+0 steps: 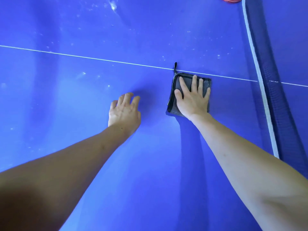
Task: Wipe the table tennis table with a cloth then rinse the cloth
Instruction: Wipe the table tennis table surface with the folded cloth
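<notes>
Right hand [193, 99] flat on the cloth [173, 104] — its middle hidden.

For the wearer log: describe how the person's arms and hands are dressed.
Both forearms are bare up to the frame edge, with no sleeve in view. The left hand and the right hand wear no gloves, and no rings, watch or bracelet show. The left arm lies in shadow, the right in brighter light.

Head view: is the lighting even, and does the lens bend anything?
Head view: uneven; the left forearm is in deep shadow, the right hand on the grey cloth brightly lit; pale glare patches on the blue table; the net's white band curves from wide-angle distortion.
</notes>
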Demonstrator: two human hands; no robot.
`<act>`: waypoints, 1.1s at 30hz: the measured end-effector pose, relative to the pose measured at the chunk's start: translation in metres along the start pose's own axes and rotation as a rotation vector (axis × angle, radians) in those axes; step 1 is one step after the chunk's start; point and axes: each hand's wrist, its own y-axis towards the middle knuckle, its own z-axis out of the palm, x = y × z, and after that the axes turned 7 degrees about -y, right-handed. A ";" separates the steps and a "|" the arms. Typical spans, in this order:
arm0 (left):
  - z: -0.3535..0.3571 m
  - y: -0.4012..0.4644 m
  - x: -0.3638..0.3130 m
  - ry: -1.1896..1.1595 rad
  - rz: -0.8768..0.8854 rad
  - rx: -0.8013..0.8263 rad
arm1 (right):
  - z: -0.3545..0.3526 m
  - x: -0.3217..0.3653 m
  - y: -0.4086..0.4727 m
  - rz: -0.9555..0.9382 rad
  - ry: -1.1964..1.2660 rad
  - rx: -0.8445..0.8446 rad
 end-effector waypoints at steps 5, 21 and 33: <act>-0.013 -0.011 0.098 0.044 -0.016 -0.001 | 0.003 0.108 0.010 -0.055 -0.008 -0.018; -0.016 -0.043 0.104 0.069 -0.053 0.048 | 0.016 0.154 -0.049 -0.346 0.020 -0.045; 0.019 -0.048 -0.137 0.049 0.132 0.060 | 0.006 -0.121 -0.065 -0.097 0.030 -0.047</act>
